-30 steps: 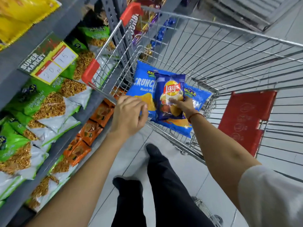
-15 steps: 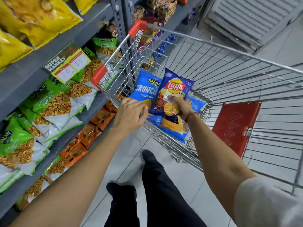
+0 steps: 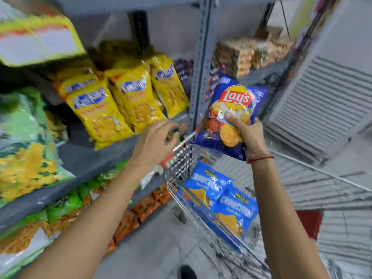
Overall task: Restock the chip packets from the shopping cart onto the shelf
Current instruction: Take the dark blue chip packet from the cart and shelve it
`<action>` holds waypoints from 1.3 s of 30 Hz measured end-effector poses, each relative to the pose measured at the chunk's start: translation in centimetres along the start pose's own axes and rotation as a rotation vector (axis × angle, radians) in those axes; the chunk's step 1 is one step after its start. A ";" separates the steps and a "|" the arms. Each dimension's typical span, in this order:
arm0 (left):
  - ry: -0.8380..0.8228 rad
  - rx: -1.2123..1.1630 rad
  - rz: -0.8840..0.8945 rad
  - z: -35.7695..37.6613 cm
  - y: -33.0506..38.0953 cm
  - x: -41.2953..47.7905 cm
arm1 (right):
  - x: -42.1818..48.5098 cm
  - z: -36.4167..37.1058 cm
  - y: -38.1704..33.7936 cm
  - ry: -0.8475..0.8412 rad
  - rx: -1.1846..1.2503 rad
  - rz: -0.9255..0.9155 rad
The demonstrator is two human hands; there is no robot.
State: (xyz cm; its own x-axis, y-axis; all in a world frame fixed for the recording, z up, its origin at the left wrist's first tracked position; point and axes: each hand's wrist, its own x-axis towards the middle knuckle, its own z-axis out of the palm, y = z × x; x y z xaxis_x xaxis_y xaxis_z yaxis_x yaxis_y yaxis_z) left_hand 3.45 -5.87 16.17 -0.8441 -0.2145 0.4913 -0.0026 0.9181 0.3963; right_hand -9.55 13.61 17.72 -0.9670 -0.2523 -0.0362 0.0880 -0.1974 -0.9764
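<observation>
My right hand (image 3: 247, 133) grips a dark blue Lay's chip packet (image 3: 231, 109) by its lower right side and holds it upright above the wire shopping cart (image 3: 181, 168), beside the grey shelf upright (image 3: 201, 63). My left hand (image 3: 155, 141) hovers over the cart's near left corner with its fingers curled and apart, holding nothing. Two light blue Crunchy chip packets (image 3: 219, 202) lie inside the cart below. The grey shelf (image 3: 84, 158) runs along the left.
Yellow snack packets (image 3: 120, 103) stand on the grey shelf, with a green and yellow bag (image 3: 26, 141) at the left edge. Green and orange packets (image 3: 141, 208) fill lower shelves. A louvred panel (image 3: 326, 109) leans at the right. Brown packets (image 3: 249, 55) sit on the far shelf.
My right hand has lifted the Lay's packet up out of the cart toward shelf height. My left hand has come off the cart's rim. My view has tilted up toward the shelves.
</observation>
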 end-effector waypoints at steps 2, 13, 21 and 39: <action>0.124 0.056 0.004 -4.6 0.1 0.7 | -0.9 2.9 -4.3 -0.066 0.034 -0.097; 0.670 0.478 -0.055 -31.7 -3.6 -4.5 | -8.3 21.7 -19.3 -0.487 0.159 -0.461; 0.752 0.733 -0.429 -43.2 -10.0 -17.1 | -15.4 38.3 -20.0 -0.787 0.295 -0.482; 0.642 0.837 -0.650 -47.3 -14.9 -22.5 | -25.9 61.5 -12.9 -1.129 0.068 -0.360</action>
State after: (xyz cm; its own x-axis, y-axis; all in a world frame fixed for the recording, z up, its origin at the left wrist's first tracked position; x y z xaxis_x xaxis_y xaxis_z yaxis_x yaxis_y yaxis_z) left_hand 47.88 -30.48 35.91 -0.1438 -0.6175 0.7733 -0.8631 0.4605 0.2072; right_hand 29.09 -35.59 44.38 -0.1834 -0.8579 0.4799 -0.1005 -0.4692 -0.8773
